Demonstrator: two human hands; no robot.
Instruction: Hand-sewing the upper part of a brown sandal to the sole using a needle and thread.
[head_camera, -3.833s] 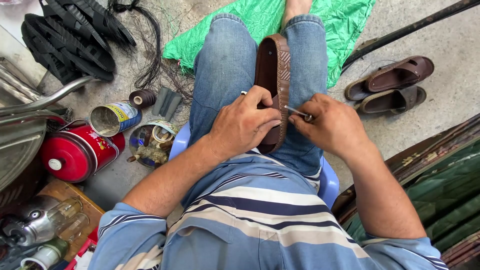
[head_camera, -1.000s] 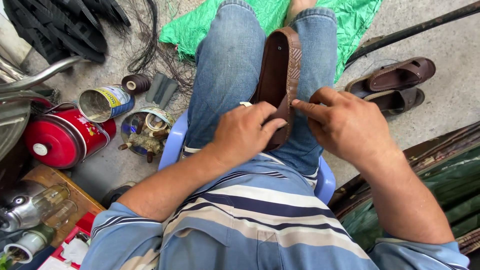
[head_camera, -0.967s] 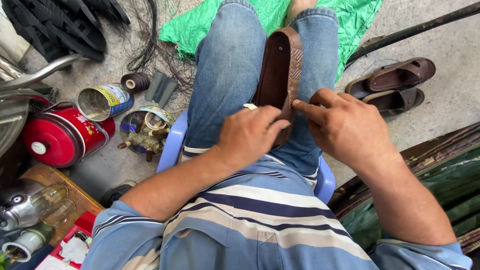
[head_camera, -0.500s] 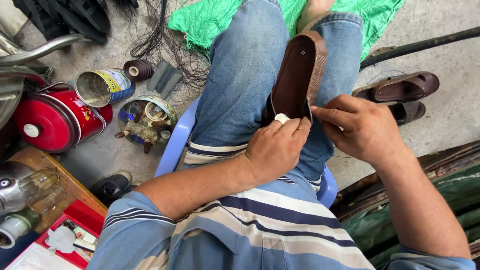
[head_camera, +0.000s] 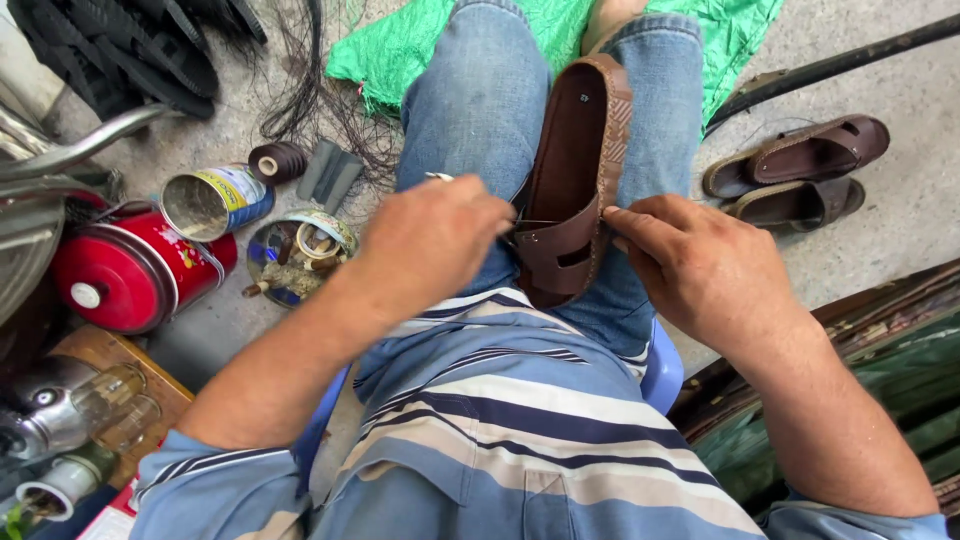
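sandal: dark brown leather slip-on sandal (head_camera: 575, 180) with woven edge band, laid lengthwise on the lap between the blue-jeaned thighs, toe end pointed away, strap end near the body.
left hand: left hand (head_camera: 430, 240) is held at the sandal's left edge, fingers curled shut; a small pale object (head_camera: 438, 177) is seen at the top of the fist, kind not discernible. A thin taut thread (head_camera: 535, 221) is seen running from this hand across the strap.
right hand: right hand (head_camera: 700, 265) is pressed to the sandal's right edge, fingers pinched on the woven rim; whether a needle is held cannot be told.
risk 1: thread could be snapped or pulled through the leather if tension is applied too sharply.
risk 2: sandal is only propped on the thighs; it could be slid off if the pinch is loosened.
risk 3: fingertips close to the stitch line could be pricked, judged from hand placement.
sandal condition: surface smooth, matte, slots cut in the strap; insole clean; no tear visible from this view.
surroundings: pair of brown sandals (head_camera: 800, 170) on the concrete floor to the right; open tin can (head_camera: 212, 200), red metal canister (head_camera: 135, 270), dark thread spool (head_camera: 277, 161) on the left; green woven sheet (head_camera: 400, 45) under the feet.
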